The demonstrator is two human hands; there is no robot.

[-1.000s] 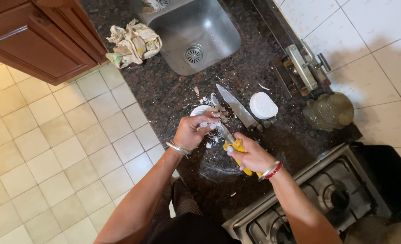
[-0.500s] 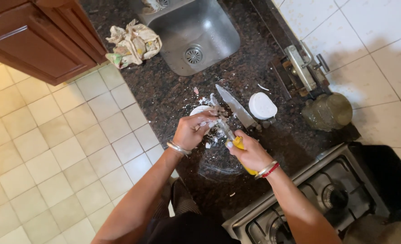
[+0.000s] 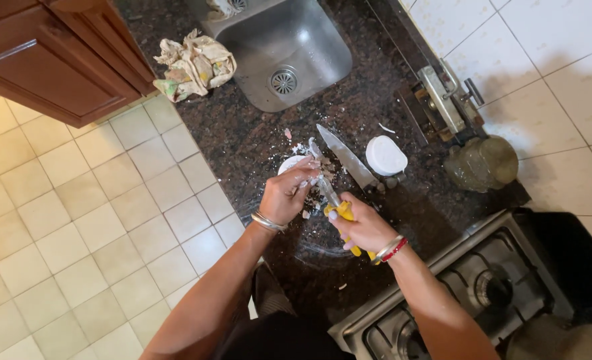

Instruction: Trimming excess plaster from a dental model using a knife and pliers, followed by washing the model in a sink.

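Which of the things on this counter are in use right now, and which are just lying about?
In use:
- yellow-handled knife, gripped by the right hand
- small pale food piece in the left hand
- clear glass bowl under both hands
- peelings on the counter

Lying about:
- large knife
- white lid
- crumpled cloth
- sink
- stove

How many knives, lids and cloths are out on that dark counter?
Knives: 2, the yellow-handled knife in the right hand and the large steel knife
Round white lids: 1
Crumpled cloths: 1
Total: 4
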